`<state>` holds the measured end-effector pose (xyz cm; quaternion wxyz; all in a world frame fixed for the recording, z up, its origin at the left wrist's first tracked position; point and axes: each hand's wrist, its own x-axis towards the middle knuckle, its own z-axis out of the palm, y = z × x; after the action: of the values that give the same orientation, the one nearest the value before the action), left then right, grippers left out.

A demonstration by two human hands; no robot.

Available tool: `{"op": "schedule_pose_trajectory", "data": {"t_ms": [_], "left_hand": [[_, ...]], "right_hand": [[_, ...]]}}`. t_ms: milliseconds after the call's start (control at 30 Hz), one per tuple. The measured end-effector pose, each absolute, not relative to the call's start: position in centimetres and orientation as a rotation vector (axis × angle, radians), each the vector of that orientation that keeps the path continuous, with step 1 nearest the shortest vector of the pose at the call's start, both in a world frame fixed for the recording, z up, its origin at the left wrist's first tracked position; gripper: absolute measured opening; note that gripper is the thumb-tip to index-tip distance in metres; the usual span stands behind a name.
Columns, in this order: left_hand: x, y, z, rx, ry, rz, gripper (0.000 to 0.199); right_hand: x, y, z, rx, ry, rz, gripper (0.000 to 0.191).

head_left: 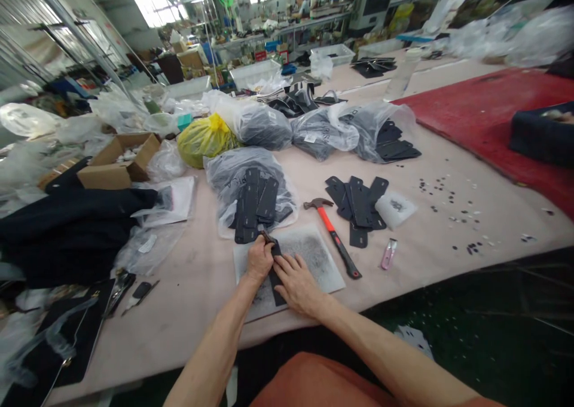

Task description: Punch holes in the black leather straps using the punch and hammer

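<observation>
On a pale, black-smudged board [320, 254] at the table's front edge lies a narrow black strip [278, 291]. My left hand [260, 257] is closed around a small dark metal tool [266, 235] at the strip's far end. Fingers spread, my right hand [298, 284] lies flat across the strip and the board. To the right of the board rests a claw hammer [334, 236] with an orange and black handle. Black slotted pieces [360, 202] are heaped beyond it, and more black pieces [253, 207] lie on a plastic bag behind the board.
A pink cutter [389, 254] and small black scraps [451, 198] lie to the right. Filled bags [264, 126] line the back, beside a yellow bag [207, 140]. Dark cloth [67, 228] and an open carton [121, 161] are at left, a red sheet [484, 114] at far right.
</observation>
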<state>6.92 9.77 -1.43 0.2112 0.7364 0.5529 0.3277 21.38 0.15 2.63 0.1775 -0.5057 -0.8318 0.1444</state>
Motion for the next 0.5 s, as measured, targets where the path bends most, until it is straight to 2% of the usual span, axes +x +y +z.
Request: {"op": "schedule_pose_trajectory", "data": {"t_ms": [200,333,500], "left_hand": [[5.4,11.9,0.6,1.550,1.781,1.224,0.019],[4.3,10.0,1.7,1.665,1.691,1.146,0.019],[5.0,5.8,0.3,1.723,1.550,1.017,0.021]], "right_hand": [[21.4,-0.4,1.4,-1.453,-2.322,0.416,0.055],[21.3,-0.3,2.0,-1.463,-2.312,0.414,0.055],[21.7,1.9,2.5,-1.510,-2.252,0.489,0.031]]}}
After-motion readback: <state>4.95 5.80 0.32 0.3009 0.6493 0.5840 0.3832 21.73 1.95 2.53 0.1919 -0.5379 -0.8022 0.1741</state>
